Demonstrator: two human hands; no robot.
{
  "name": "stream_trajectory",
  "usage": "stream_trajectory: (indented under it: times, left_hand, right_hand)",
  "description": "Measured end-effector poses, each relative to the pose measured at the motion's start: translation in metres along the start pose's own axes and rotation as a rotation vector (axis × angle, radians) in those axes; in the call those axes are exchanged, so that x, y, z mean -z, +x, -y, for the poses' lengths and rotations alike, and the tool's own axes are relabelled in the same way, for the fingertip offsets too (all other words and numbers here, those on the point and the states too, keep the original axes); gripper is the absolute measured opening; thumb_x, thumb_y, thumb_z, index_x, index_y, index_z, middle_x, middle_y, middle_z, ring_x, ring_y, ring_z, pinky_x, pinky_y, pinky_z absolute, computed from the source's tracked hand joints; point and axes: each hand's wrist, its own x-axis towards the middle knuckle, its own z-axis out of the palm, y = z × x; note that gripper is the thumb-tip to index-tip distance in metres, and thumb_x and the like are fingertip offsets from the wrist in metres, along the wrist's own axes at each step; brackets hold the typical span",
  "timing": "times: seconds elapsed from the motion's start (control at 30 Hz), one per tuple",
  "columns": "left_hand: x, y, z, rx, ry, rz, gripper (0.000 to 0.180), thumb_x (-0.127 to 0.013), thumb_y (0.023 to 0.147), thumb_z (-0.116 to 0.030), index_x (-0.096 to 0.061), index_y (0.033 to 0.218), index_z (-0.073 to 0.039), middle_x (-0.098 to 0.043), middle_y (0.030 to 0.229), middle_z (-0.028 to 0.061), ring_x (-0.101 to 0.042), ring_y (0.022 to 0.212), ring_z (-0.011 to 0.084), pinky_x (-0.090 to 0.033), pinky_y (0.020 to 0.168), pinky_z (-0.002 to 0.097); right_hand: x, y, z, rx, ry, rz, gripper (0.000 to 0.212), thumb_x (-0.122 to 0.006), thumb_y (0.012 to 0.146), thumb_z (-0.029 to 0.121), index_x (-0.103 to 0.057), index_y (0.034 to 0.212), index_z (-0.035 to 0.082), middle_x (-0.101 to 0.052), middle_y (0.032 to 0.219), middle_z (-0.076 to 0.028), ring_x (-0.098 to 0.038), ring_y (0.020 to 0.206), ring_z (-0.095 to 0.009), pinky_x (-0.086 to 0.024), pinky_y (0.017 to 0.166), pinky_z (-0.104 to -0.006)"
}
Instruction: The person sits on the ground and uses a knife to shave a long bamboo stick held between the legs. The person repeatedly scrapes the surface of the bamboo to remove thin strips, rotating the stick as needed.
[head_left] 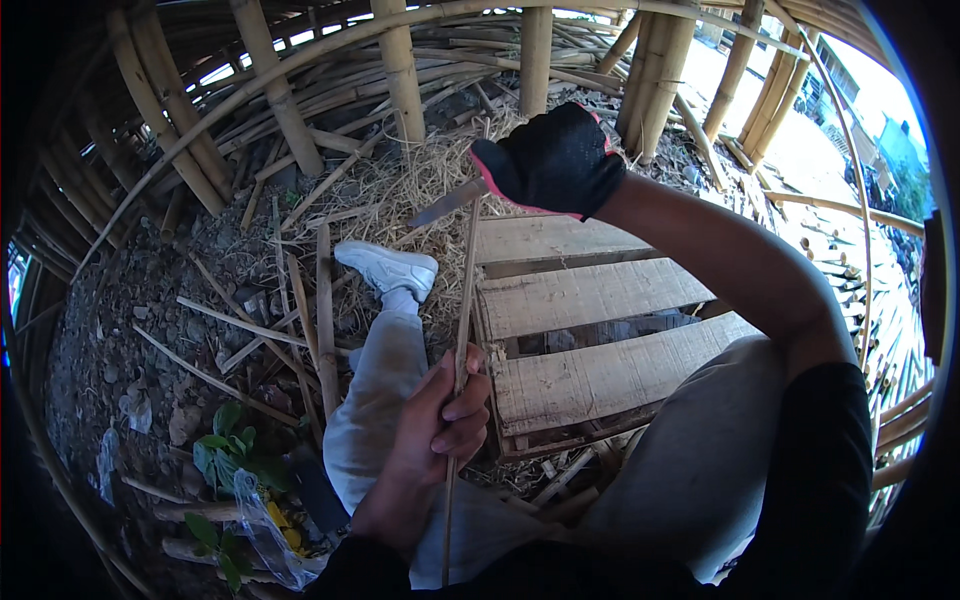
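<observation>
Left hand: the bare left hand (pixel 440 420) is wrapped tight around a thin bamboo strip (pixel 462 330), thumb and fingers closed on it at about mid-length, holding it nearly upright in front of the body.

Right hand: the right hand (pixel 555 160), in a black glove with a pink edge, is fisted around the handle of a knife (pixel 447 203); the handle itself is hidden inside the glove.

Knife: the grey blade sticks out to the left of the glove and meets the upper end of the bamboo strip, touching it or very nearly so.

Strip: it runs from the blade down through the left hand and past the wrist toward the lower edge of the view; it looks slim and pale along all its visible length.

Progress: judging by where the blade sits, the cut is only at the top of the strip, so nearly the whole length below appears not yet worked. Whether the edge has bitten in cannot be told.

Seat: the person sits beside a wooden pallet (pixel 600 340) of 3 visible planks, one leg in light trousers stretched out, ending in a white shoe (pixel 388 268).

Ground: loose bamboo splits (pixel 300 320) and dry straw (pixel 400 190) lie about the shoe.

Surroundings: thick bamboo poles (pixel 400 70) stand and lean behind, and a leafy green plant (pixel 225 455) grows at lower left.
</observation>
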Motion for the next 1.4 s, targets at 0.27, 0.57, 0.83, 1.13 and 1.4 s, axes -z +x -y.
stream_trajectory:
  times: [0.27,0.57,0.83,1.13,1.4]
  left_hand:
    - [0.003,0.001,-0.002,-0.005,-0.036,-0.015,0.029,-0.035,0.112,-0.039,-0.046,0.114,-0.011,-0.039,0.067,-0.005,-0.031,0.038,0.0023,-0.024,0.033,0.0203]
    - [0.009,0.004,-0.001,0.048,-0.092,0.037,0.028,-0.035,0.113,-0.037,-0.045,0.115,-0.012,-0.04,0.067,-0.0046,-0.032,0.037,0.0033,-0.023,0.032,0.0213]
    - [0.003,0.003,-0.003,0.024,-0.11,0.086,0.026,-0.033,0.113,-0.035,-0.045,0.114,-0.012,-0.039,0.066,-0.005,-0.033,0.036,0.0018,-0.023,0.031,0.0196]
    - [0.004,0.002,-0.003,0.024,-0.14,0.093,0.027,-0.032,0.113,-0.035,-0.044,0.113,-0.011,-0.039,0.066,-0.0042,-0.033,0.036,0.0022,-0.022,0.031,0.0195]
    - [0.004,0.001,-0.003,0.024,-0.145,0.078,0.028,-0.031,0.113,-0.035,-0.044,0.114,-0.011,-0.039,0.066,-0.0039,-0.032,0.036,0.0024,-0.022,0.03,0.0199]
  right_hand:
    - [-0.012,-0.002,-0.082,-0.731,0.22,0.341,0.066,-0.023,0.108,0.049,-0.074,0.102,0.008,-0.072,0.083,-0.016,-0.071,0.078,-0.034,-0.055,0.081,-0.0442]
    - [0.034,-0.044,0.009,0.206,0.605,0.057,0.047,-0.07,0.087,0.061,-0.073,0.076,0.015,-0.056,0.056,-0.004,-0.062,0.056,-0.025,-0.048,0.054,-0.0368]
    - [0.009,-0.045,-0.01,0.353,0.399,0.07,0.069,-0.052,0.089,0.078,-0.067,0.063,0.015,-0.062,0.061,-0.005,-0.064,0.056,-0.025,-0.051,0.061,-0.0387]
    - [0.01,-0.008,-0.061,-0.166,0.166,0.263,0.038,-0.044,0.104,0.029,-0.053,0.141,0.024,-0.069,0.09,-0.013,-0.071,0.081,-0.029,-0.058,0.079,-0.042]
    - [0.069,-0.037,0.044,0.147,0.467,0.619,0.057,-0.05,0.098,0.064,-0.075,0.087,0.015,-0.069,0.072,-0.01,-0.071,0.072,-0.029,-0.057,0.065,-0.0411]
